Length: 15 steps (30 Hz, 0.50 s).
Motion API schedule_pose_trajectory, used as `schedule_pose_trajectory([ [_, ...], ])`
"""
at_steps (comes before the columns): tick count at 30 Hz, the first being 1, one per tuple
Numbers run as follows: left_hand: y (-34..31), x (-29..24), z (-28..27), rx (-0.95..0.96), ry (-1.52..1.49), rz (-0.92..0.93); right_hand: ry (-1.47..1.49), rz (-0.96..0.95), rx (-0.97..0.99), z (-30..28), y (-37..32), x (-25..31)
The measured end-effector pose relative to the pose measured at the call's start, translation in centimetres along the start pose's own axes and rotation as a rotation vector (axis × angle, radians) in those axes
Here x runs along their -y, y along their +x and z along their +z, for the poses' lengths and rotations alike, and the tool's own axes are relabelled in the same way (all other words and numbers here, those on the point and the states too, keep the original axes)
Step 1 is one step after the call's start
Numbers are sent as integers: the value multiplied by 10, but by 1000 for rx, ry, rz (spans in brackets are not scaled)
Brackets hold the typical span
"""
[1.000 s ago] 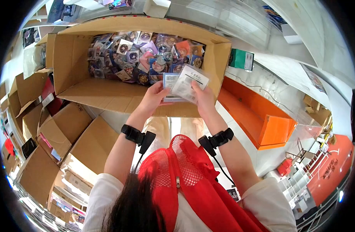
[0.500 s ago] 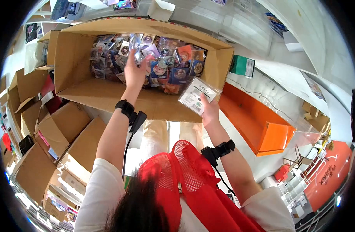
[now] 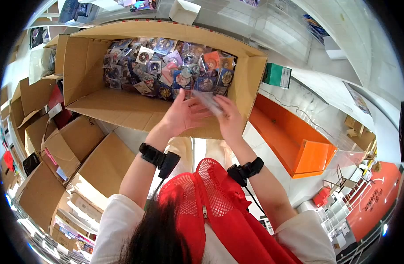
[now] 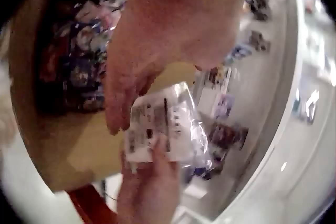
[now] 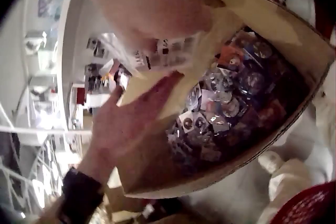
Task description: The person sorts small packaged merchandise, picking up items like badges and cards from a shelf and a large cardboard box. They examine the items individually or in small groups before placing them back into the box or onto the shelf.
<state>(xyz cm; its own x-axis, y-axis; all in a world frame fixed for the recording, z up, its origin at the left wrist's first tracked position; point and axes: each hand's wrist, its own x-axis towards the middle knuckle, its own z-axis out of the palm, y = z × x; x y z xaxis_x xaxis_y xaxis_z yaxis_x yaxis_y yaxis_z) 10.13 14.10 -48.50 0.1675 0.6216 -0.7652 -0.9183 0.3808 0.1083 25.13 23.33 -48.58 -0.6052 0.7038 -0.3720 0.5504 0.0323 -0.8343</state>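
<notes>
A long cardboard box (image 3: 118, 110) holds a layer of small packets with round badges (image 3: 155, 66). Over its near right part, the right hand (image 3: 230, 121) pinches a clear-wrapped packet with a white printed label (image 4: 157, 124); in the head view the packet is tilted and blurred. Beside it the left hand (image 3: 180, 116) has its fingers extended towards the packet and holds nothing. In the right wrist view the left hand (image 5: 131, 119) lies just below the wrapped packet (image 5: 168, 53), its fingers straight and thumb apart.
An orange open box (image 3: 294, 136) lies right of the cardboard box, with a green box (image 3: 277, 75) above it. Several opened cartons (image 3: 74, 136) stand at the left. A clear display counter (image 3: 263, 31) runs behind, with a small white box (image 3: 184, 12) on it.
The left hand reached over the badge packets, released a packet there, and came back beside the right hand. The right hand still holds its labelled packet, now tilted more on edge.
</notes>
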Motion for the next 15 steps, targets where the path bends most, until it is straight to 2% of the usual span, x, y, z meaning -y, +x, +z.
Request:
schedule_pose_trajectory([
  [2,-13,-5,11,260,-245,57,-502,-435,20,-4,1,12],
  [6,-5,6,-7,-180,122,349,-416,-533,235,-6,2,20],
  [7,-2,5,-14,-176,31,362,-401,-572,225,-8,3,24],
  [10,-6,1,-25,-150,86,357,-87,-296,-89,8,6,18],
  [13,-8,-2,-33,-62,139,368,251,236,288,10,11,-7],
  [15,-9,-6,-38,-152,188,310,495,471,403,12,7,-14],
])
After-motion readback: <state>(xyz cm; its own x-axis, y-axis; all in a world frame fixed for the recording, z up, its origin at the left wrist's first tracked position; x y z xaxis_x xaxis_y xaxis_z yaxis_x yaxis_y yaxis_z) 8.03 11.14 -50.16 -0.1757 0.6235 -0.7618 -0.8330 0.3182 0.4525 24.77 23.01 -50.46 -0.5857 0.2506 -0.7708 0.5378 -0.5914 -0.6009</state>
